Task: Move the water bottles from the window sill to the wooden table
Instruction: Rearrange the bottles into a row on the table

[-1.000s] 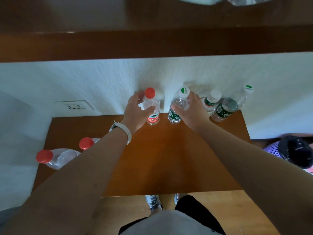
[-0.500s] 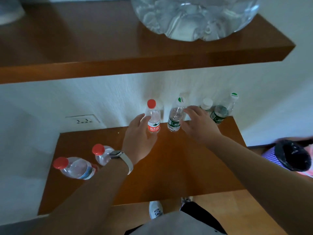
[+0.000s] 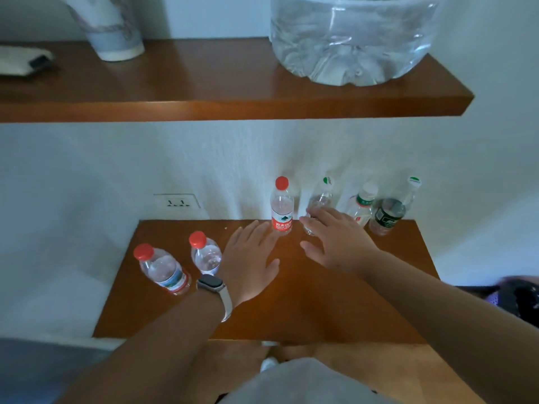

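Several small water bottles stand on the wooden table (image 3: 291, 310). A red-capped, red-labelled bottle (image 3: 281, 206) and a green-capped bottle (image 3: 320, 199) stand at the back by the wall. Right of them are a white-capped bottle (image 3: 362, 203) and a dark-labelled green-capped bottle (image 3: 390, 209). Two red-capped bottles (image 3: 162, 267) (image 3: 204, 253) stand at the left. My left hand (image 3: 250, 260), with a watch on its wrist, hovers open just in front of the red-labelled bottle. My right hand (image 3: 338, 239) is open, its fingers partly covering the green-capped bottle's base.
Above the table the wooden window sill (image 3: 204, 91) carries a big clear water jug (image 3: 350, 42), a pale vase (image 3: 112, 27) and a white item at far left. A wall socket (image 3: 177, 202) sits left of the bottles. A dark bin (image 3: 519, 298) stands at right.
Both hands have let go of the red-labelled and green-capped bottles and drawn back toward me with fingers spread. The view has tilted up, showing more of the sill.
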A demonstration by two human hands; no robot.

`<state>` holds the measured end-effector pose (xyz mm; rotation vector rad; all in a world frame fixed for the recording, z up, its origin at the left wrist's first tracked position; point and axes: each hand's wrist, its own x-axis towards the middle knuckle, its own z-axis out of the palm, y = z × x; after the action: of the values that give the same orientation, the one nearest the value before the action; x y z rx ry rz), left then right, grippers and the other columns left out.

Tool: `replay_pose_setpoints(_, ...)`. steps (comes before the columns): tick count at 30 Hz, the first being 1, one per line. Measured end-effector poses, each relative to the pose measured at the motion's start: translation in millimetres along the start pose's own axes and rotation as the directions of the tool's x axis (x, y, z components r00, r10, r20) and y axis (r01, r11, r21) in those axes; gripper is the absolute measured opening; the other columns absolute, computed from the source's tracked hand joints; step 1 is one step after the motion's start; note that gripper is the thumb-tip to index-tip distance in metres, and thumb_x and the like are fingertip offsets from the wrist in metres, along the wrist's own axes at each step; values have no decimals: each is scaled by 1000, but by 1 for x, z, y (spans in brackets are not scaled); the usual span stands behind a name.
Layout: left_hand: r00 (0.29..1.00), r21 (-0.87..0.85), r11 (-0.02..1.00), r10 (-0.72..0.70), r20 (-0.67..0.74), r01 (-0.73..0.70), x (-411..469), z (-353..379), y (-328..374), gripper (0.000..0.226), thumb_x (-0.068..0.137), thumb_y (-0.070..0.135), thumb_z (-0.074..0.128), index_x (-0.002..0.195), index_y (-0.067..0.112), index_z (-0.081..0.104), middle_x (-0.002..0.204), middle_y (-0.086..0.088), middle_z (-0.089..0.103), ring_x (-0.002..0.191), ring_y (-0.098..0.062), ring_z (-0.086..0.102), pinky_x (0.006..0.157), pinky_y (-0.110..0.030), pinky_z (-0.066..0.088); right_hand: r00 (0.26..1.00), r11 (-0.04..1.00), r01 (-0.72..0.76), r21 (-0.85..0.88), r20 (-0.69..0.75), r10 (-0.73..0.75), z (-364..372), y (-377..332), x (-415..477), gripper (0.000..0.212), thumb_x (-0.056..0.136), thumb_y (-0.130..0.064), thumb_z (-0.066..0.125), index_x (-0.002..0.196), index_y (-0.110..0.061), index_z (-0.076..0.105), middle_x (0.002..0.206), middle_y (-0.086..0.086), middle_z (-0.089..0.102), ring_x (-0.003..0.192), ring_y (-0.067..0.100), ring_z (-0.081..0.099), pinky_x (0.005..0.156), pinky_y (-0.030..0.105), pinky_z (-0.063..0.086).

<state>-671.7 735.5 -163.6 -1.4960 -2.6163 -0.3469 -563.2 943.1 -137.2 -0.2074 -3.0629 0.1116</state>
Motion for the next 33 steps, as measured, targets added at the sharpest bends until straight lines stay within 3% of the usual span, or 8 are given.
replay_pose_setpoints(6, 993, 82, 991, -113, 36, 110, -28, -21, 8, 52, 93, 47, 60, 139, 24, 54, 148, -5, 52, 140, -30, 43, 114, -47, 24, 993, 993, 117, 1, -29, -117, -12, -11, -24, 55, 94, -54, 43, 136, -20, 51, 141, 5, 53, 131, 28, 48, 101, 47, 42)
replay_pose_setpoints(12, 969, 183, 957, -239, 55, 226, -76, -47, 3, 49, 92, 44, 59, 135, 21, 56, 142, -8, 57, 133, -31, 51, 109, -54, 41, 974, 973, 220, 76, 45, -224, 0, -34, -30, 60, 95, -59, 34, 142, -22, 44, 149, 4, 45, 139, 27, 38, 110, 48, 34)
replay_pose_setpoints(17, 916, 262, 892, -395, 61, 367, -122, -64, -9, 46, 93, 43, 58, 134, 22, 56, 141, -5, 57, 133, -28, 50, 109, -50, 42, 951, 950, 306, 68, 21, -308, 11, -69, -30, 56, 94, -58, 38, 135, -22, 53, 142, 4, 53, 131, 28, 49, 104, 45, 41)
replay_pose_setpoints(25, 845, 231, 821, -535, -10, 523, -164, -70, -47, 51, 96, 53, 49, 138, 23, 53, 143, -4, 55, 135, -28, 48, 111, -51, 39, 934, 936, 351, 36, 52, -352, 9, -106, -10, 66, 94, -65, 21, 142, -25, 44, 152, 1, 43, 140, 25, 39, 111, 43, 30)
replay_pose_setpoints(30, 826, 230, 803, -564, -5, 550, -174, -60, -94, 54, 96, 59, 47, 139, 26, 52, 146, -2, 53, 137, -27, 46, 113, -50, 37, 936, 937, 349, -2, -54, -348, 14, -132, 12, 57, 94, -60, 41, 134, -21, 54, 140, 4, 56, 129, 28, 52, 104, 44, 40)
replay_pose_setpoints(33, 828, 203, 811, -561, -2, 549, -171, -53, -125, 53, 96, 58, 47, 137, 26, 53, 144, -2, 55, 135, -27, 48, 109, -48, 40, 966, 969, 245, 24, -86, -242, 21, -147, 29, 56, 90, -59, 53, 131, -21, 54, 135, 2, 59, 124, 26, 56, 99, 41, 45)
